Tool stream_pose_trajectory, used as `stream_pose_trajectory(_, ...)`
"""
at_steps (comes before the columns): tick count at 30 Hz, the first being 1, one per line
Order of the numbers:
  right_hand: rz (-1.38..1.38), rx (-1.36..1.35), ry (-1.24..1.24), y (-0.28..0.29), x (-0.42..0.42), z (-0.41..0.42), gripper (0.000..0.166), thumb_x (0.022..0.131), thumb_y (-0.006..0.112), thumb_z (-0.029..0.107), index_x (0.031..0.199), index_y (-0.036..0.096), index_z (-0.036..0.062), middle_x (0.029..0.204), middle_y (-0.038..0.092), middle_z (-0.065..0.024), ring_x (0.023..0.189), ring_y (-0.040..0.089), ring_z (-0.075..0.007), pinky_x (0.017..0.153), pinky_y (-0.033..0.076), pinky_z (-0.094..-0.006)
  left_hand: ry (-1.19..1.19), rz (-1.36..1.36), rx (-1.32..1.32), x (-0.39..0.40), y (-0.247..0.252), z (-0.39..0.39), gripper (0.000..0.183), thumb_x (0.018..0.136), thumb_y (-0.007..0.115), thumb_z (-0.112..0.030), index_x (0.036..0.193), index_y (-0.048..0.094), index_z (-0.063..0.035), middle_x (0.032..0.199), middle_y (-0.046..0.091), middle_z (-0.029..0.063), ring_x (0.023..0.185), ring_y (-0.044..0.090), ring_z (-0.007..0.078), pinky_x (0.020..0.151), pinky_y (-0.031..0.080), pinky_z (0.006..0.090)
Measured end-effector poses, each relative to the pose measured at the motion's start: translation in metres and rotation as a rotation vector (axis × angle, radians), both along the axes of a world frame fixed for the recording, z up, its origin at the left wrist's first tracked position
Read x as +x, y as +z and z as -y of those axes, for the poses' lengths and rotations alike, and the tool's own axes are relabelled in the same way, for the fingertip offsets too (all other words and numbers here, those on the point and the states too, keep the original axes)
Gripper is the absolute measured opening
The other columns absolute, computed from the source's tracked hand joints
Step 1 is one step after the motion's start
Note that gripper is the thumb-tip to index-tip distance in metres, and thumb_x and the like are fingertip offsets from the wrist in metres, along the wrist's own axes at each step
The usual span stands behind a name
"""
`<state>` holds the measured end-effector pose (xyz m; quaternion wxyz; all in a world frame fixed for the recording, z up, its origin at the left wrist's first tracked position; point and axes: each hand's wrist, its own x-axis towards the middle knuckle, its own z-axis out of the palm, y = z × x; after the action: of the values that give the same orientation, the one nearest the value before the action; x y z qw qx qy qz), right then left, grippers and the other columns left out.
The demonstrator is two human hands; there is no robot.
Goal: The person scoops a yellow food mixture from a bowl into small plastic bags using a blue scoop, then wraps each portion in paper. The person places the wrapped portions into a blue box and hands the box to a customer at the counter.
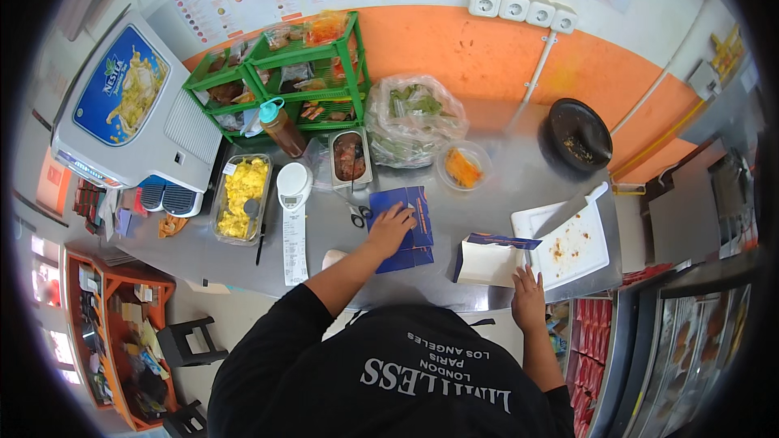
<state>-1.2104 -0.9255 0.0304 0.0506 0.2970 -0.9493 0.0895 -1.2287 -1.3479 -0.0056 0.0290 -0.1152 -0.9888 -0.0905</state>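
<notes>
My left hand [392, 228] lies over a blue cardboard food box [421, 255], fingers spread on its top. My right hand [528, 295] touches the right side of a second box [487, 260], which stands with its white inside showing and a blue flap raised. Whether those fingers pinch the cardboard is unclear. Right of that box is a white cutting board [584, 252] with crumbs, and a knife [563, 217] rests across its upper part. Black-handled scissors [359, 214] are just left of the blue box.
Along the back stand a green rack [304, 95], a bag of leaves [417, 128], a bowl of orange food [464, 167] and a stone mortar [578, 137]. Leftward are a metal sauce tray [350, 161], a scale [294, 185], a receipt [295, 249] and a yellow-food container [243, 198].
</notes>
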Motion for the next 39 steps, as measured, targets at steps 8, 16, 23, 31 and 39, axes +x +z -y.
stream_pose_trajectory(8, 0.159, -0.510, 0.186, 0.073, 0.016, 0.061, 0.040, 0.074, 0.068, -0.005, 0.113, 0.063, 0.0040, 0.114, 0.064, -0.0146, 0.112, 0.060, -0.0352, 0.097, 0.047, -0.0463, -0.238, 0.028, -0.125, -0.040, 0.027, 0.048, 0.017, 0.082, 0.062, -0.013, 0.098, 0.065, -0.0208, 0.103, 0.062, -0.0019, 0.122, 0.052, 0.0225, 0.105, 0.038, 0.0469)
stream_pose_trajectory(16, 0.528, -0.976, 0.326, 0.137, 0.001, 0.162, 0.043, 0.087, 0.074, 0.008, 0.127, 0.058, 0.0032, 0.119, 0.065, -0.0146, 0.113, 0.063, -0.0285, 0.095, 0.051, -0.0359, -0.252, 0.138, 0.192, 0.028, 0.198, -0.009, 0.018, 0.082, 0.063, -0.009, 0.098, 0.064, -0.0169, 0.092, 0.062, 0.0039, 0.087, 0.065, 0.0309, 0.077, 0.049, 0.0433)
stream_pose_trajectory(23, 1.121, -0.778, 0.664, 0.133, -0.016, 0.180, 0.031, 0.099, 0.063, 0.023, 0.121, 0.059, 0.0012, 0.109, 0.066, -0.0094, 0.103, 0.061, -0.0184, 0.092, 0.047, -0.0317, -0.178, 0.523, 0.473, 0.091, 0.248, 0.003, 0.025, 0.098, 0.059, -0.026, 0.116, 0.065, -0.0105, 0.107, 0.069, 0.0109, 0.097, 0.068, 0.0300, 0.082, 0.052, 0.0413)
stream_pose_trajectory(31, 1.565, -1.071, 1.002, 0.105, -0.010, 0.178, 0.058, 0.103, 0.050, 0.049, 0.137, 0.052, 0.0015, 0.137, 0.056, -0.0138, 0.133, 0.047, -0.0245, 0.113, 0.032, -0.0392, -0.115, 1.078, 1.745, 0.157, 0.169, 0.084, 0.119, 0.083, 0.019, -0.089, 0.145, 0.043, 0.0094, 0.143, 0.051, 0.0230, 0.135, 0.050, 0.0299, 0.111, 0.040, 0.0396)
stream_pose_trajectory(39, 1.782, -1.154, 0.740, 0.118, -0.014, 0.165, 0.077, 0.083, 0.082, 0.043, 0.141, 0.049, 0.0036, 0.130, 0.059, -0.0166, 0.108, 0.058, -0.0208, 0.096, 0.042, -0.0347, 0.018, 0.595, 1.691, 0.199, 0.160, 0.073, 0.068, 0.073, 0.082, -0.061, 0.102, 0.061, -0.0036, 0.101, 0.062, 0.0044, 0.094, 0.059, 0.0146, 0.084, 0.045, 0.0280)
